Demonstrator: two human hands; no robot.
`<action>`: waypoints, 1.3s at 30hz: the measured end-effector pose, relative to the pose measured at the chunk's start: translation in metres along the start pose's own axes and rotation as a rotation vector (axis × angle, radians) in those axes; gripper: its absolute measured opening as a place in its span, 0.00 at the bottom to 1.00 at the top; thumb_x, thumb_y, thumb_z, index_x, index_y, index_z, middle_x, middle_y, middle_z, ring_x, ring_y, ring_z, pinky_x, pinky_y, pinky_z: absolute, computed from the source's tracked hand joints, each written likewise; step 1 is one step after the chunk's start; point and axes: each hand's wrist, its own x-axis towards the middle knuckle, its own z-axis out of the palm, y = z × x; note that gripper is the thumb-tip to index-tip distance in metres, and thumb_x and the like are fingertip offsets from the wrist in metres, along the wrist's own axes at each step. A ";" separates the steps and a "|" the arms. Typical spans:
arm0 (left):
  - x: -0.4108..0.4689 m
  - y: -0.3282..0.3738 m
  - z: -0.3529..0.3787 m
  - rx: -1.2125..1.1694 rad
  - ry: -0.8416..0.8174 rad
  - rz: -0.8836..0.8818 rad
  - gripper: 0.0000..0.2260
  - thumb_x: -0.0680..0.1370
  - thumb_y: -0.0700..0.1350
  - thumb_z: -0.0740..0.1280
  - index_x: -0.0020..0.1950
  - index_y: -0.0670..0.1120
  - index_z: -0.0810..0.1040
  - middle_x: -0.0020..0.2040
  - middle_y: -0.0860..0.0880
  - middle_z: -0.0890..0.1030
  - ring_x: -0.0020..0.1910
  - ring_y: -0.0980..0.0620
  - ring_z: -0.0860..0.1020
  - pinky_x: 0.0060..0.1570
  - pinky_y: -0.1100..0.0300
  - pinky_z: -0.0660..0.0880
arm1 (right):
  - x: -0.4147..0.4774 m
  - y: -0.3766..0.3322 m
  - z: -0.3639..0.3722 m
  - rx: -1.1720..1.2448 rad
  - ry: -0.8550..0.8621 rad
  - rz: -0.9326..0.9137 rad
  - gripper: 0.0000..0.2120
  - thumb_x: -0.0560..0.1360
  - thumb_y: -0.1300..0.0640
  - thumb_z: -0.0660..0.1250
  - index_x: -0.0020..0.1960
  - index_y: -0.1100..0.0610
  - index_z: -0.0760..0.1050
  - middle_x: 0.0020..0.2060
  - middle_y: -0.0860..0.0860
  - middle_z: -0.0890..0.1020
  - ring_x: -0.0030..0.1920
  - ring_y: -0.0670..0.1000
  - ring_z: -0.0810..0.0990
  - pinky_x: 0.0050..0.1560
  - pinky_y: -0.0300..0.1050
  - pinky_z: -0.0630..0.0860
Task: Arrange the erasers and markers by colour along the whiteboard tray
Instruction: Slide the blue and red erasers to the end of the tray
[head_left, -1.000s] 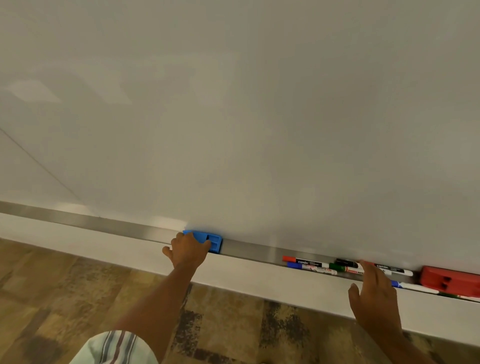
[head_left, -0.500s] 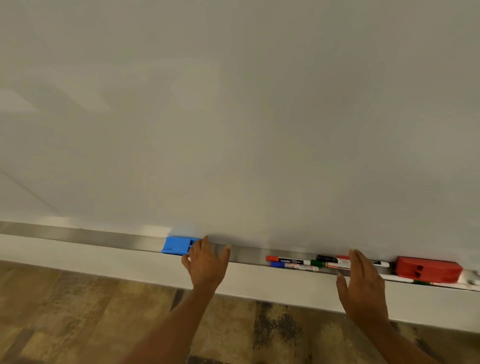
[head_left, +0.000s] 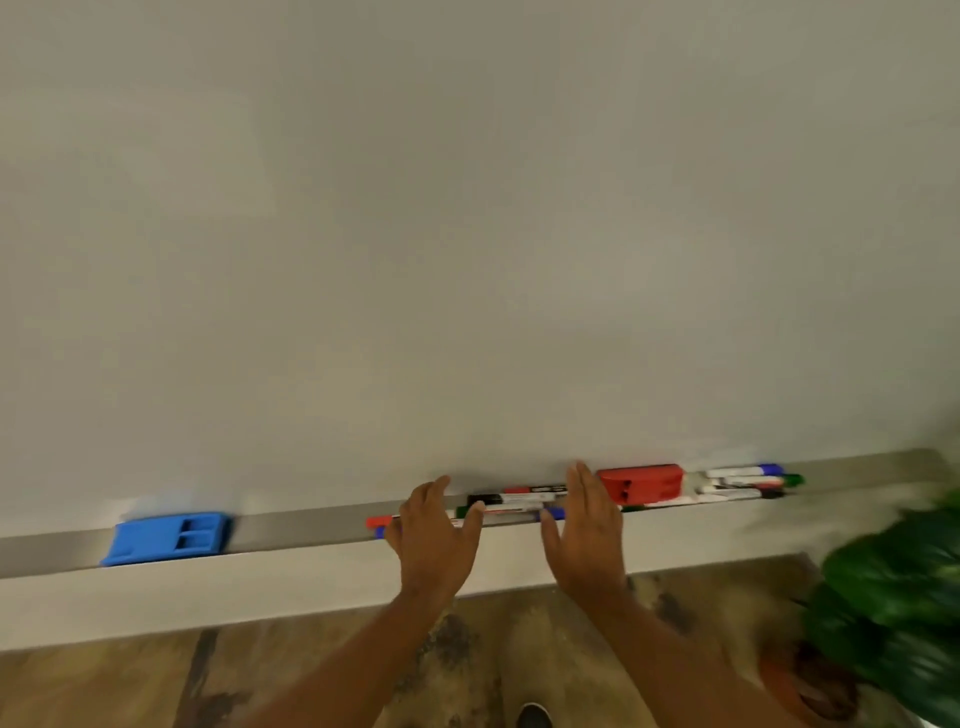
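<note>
A blue eraser (head_left: 169, 537) lies alone on the metal whiteboard tray (head_left: 301, 529) at the left. A red eraser (head_left: 640, 483) sits on the tray to the right. Between them lies a bunch of markers (head_left: 514, 502) with red, blue, green and black caps. More markers (head_left: 743, 483) lie right of the red eraser. My left hand (head_left: 434, 540) hovers open over the left end of the middle bunch. My right hand (head_left: 584, 525) is open at the bunch's right end, just left of the red eraser. Neither hand holds anything.
The whiteboard (head_left: 467, 234) fills the upper view. A white ledge (head_left: 234, 592) runs below the tray. A green potted plant (head_left: 893, 613) stands at the lower right on the wooden floor (head_left: 104, 686). A shoe tip (head_left: 535, 716) shows at the bottom.
My left hand let go of the blue eraser and moved right to the middle markers. The view swung right, showing more markers and the plant. My right hand stays by the markers.
</note>
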 end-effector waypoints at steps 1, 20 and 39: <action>-0.003 0.017 0.011 -0.041 -0.046 0.014 0.26 0.81 0.60 0.68 0.77 0.53 0.71 0.76 0.49 0.74 0.76 0.46 0.71 0.76 0.41 0.60 | 0.002 0.006 -0.005 0.002 0.010 0.031 0.33 0.81 0.45 0.65 0.82 0.56 0.59 0.81 0.54 0.64 0.80 0.57 0.62 0.78 0.55 0.60; -0.030 0.164 0.156 -0.337 -0.478 -0.129 0.25 0.83 0.39 0.68 0.79 0.51 0.69 0.77 0.48 0.73 0.75 0.46 0.73 0.74 0.51 0.72 | 0.056 0.153 -0.076 0.320 0.001 0.511 0.12 0.83 0.58 0.63 0.65 0.58 0.76 0.59 0.55 0.83 0.61 0.57 0.81 0.65 0.54 0.77; -0.033 0.172 0.159 -0.433 -0.339 -0.208 0.18 0.80 0.41 0.73 0.69 0.48 0.77 0.60 0.48 0.83 0.50 0.54 0.81 0.43 0.68 0.74 | 0.064 0.157 -0.076 0.289 -0.081 0.520 0.08 0.82 0.58 0.64 0.57 0.47 0.76 0.52 0.45 0.80 0.55 0.51 0.79 0.66 0.57 0.68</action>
